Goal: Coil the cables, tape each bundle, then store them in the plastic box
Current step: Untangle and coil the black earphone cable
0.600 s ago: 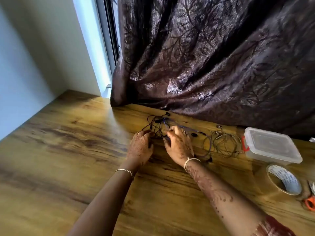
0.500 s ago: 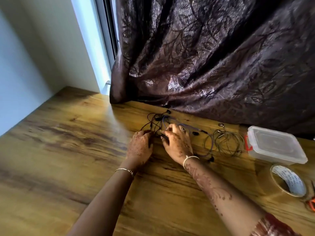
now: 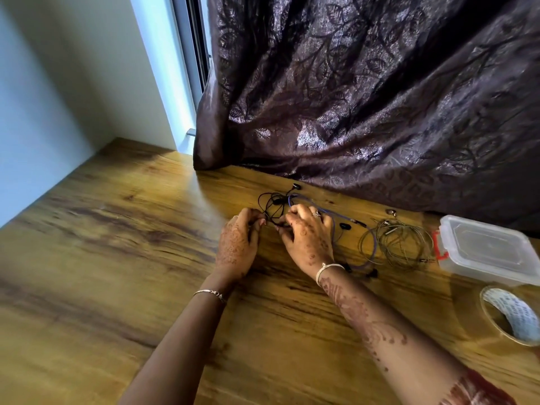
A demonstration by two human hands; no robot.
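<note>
A tangle of thin black earphone cable (image 3: 273,201) lies on the wooden table (image 3: 117,244) near the curtain. My left hand (image 3: 238,244) and my right hand (image 3: 308,238) sit side by side at its near edge, each pinching a strand of the black cable. A blue cable (image 3: 336,213) runs from behind my right hand toward the right. A loose grey-green coil of cable (image 3: 400,244) lies further right. The clear plastic box (image 3: 491,249) with a red latch stands closed at the right edge. A roll of clear tape (image 3: 511,315) lies in front of it.
A dark patterned curtain (image 3: 365,97) hangs onto the table's far edge just behind the cables. A wall and window frame (image 3: 175,68) close off the far left. Bare wood stretches to the left and in front of my arms.
The view has shifted slightly. My hands stay at the black tangle, the fingers working closer together on the strands. The other cables, box and tape have not moved.
</note>
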